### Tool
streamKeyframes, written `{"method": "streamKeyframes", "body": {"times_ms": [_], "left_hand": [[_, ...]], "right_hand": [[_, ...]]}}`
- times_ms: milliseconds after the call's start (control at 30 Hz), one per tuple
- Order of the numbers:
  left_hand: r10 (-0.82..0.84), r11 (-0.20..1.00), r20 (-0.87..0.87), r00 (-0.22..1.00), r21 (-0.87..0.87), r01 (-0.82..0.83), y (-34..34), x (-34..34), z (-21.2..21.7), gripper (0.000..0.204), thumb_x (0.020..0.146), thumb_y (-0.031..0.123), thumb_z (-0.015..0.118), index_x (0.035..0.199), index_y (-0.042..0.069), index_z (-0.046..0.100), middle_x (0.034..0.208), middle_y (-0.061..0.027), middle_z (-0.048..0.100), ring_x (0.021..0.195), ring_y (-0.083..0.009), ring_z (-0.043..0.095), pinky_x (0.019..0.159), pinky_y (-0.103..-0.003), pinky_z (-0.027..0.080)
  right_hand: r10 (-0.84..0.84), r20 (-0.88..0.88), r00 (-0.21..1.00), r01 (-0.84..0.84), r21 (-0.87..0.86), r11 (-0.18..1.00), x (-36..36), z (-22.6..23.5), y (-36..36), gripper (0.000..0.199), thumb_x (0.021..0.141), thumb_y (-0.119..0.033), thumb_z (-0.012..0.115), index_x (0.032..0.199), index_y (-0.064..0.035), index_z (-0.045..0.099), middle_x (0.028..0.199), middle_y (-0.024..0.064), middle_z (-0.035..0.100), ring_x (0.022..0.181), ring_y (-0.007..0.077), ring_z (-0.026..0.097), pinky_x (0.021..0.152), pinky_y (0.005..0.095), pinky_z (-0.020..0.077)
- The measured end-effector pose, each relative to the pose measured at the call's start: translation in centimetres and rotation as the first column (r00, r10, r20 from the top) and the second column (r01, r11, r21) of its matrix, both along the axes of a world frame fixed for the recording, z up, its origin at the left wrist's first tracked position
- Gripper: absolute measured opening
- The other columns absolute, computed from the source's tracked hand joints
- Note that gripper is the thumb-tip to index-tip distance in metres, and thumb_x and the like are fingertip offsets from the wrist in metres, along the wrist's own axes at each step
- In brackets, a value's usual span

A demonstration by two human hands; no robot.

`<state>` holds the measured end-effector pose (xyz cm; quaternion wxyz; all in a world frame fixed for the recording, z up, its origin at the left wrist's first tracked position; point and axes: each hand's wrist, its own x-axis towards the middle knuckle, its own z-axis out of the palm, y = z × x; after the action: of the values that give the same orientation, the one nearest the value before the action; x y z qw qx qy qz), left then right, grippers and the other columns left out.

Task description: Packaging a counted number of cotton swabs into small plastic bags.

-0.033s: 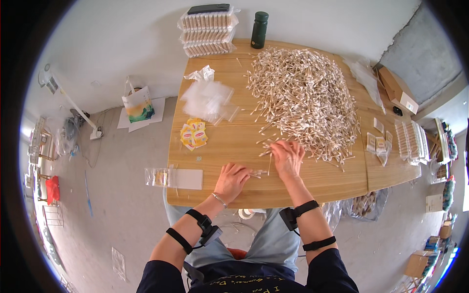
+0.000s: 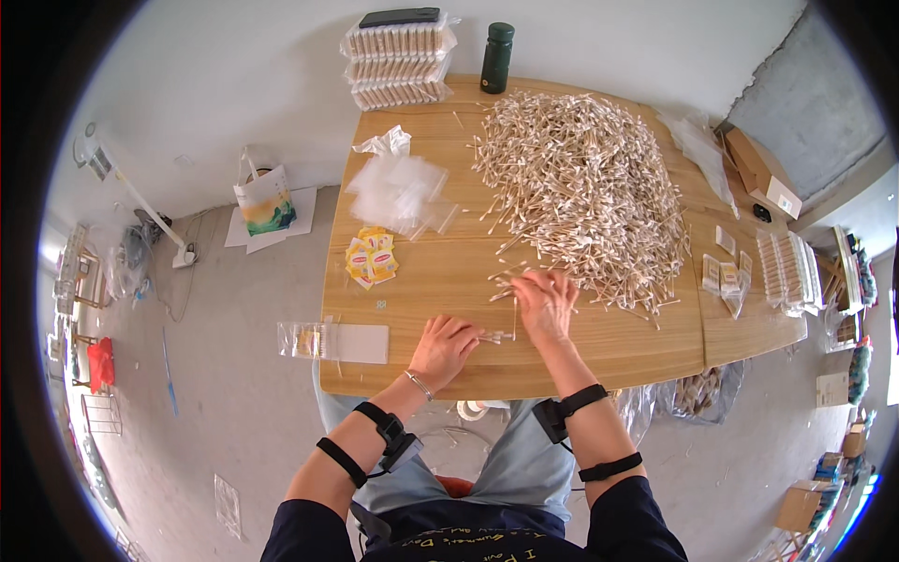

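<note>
Near the front of the wooden table, my left hand (image 2: 444, 347) is closed around a small bunch of cotton swabs (image 2: 493, 336) whose tips stick out to the right. My right hand (image 2: 546, 304) is bent over the table by the near-left edge of a large heap of loose cotton swabs (image 2: 590, 187). Its fingers are pinched together on several cotton swabs (image 2: 503, 285) that poke out on the left. One more swab stands out alone between the hands. How many swabs lie under the right fingers is hidden.
Left on the table are clear plastic bags (image 2: 398, 192), yellow-and-white cards (image 2: 372, 257) and a clear packet on a white card (image 2: 361, 343). Stacked packs of swabs (image 2: 398, 61) and a dark green bottle (image 2: 497, 58) stand at the back. More packs (image 2: 791, 272) sit at the right.
My right hand has shifted slightly left and toward me, with its fingers drawn closer over the swabs. My left hand stays in place.
</note>
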<state>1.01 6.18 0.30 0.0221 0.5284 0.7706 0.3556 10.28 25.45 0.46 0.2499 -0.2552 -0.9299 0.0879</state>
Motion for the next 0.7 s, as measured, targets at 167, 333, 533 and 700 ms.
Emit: {"method": "streamKeyframes", "body": {"times_ms": [167, 333, 533, 700], "left_hand": [[0.005, 1.000, -0.045, 0.999, 0.010, -0.004, -0.3, 0.1, 0.2, 0.035, 0.076, 0.012, 0.072, 0.110, 0.012, 0.062, 0.114, -0.0078, 0.058, 0.104, -0.0301, 0.052, 0.091, -0.040, 0.042], [0.201, 0.979, 0.003, 0.980, 0.015, -0.201, -0.3, 0.1, 1.2, 0.057, 0.073, 0.014, 0.072, 0.126, 0.011, 0.050, 0.131, -0.0127, 0.047, 0.123, -0.0331, 0.042, 0.104, -0.046, 0.034], [0.082, 0.995, -0.024, 0.996, -0.051, -0.083, 0.2, -0.6, 1.5, 0.050, 0.076, 0.013, 0.069, 0.123, 0.008, 0.053, 0.129, -0.0137, 0.050, 0.125, -0.0343, 0.042, 0.108, -0.048, 0.031], [0.047, 0.999, -0.046, 0.998, 0.028, -0.046, 0.1, -0.7, 0.2, 0.033, 0.078, 0.009, 0.067, 0.110, 0.006, 0.061, 0.116, -0.0130, 0.058, 0.115, -0.0332, 0.051, 0.104, -0.047, 0.037]], "right_hand": [[0.272, -0.072, 0.960, -0.280, -0.167, 0.945, -2.0, -0.4, -4.0, 0.020, 0.077, -0.014, 0.069, 0.096, -0.0183, 0.070, 0.098, -0.0031, 0.065, 0.105, 0.0236, 0.052, 0.097, 0.0456, 0.0331], [0.265, -0.120, 0.957, -0.286, -0.215, 0.934, -0.7, 1.2, -5.8, 0.035, 0.073, -0.014, 0.072, 0.107, -0.0129, 0.066, 0.108, 0.0026, 0.062, 0.108, 0.0274, 0.051, 0.097, 0.0466, 0.0332], [0.174, -0.070, 0.982, -0.185, -0.221, 0.958, 1.5, 0.7, -3.7, 0.043, 0.074, -0.015, 0.073, 0.116, -0.0108, 0.062, 0.122, 0.0068, 0.055, 0.114, 0.0306, 0.047, 0.096, 0.0463, 0.0340], [0.251, -0.003, 0.968, -0.242, -0.277, 0.930, 1.1, 1.6, -4.1, 0.042, 0.075, -0.015, 0.071, 0.116, -0.0110, 0.061, 0.125, 0.0071, 0.052, 0.115, 0.0308, 0.046, 0.096, 0.0462, 0.0351]]}}
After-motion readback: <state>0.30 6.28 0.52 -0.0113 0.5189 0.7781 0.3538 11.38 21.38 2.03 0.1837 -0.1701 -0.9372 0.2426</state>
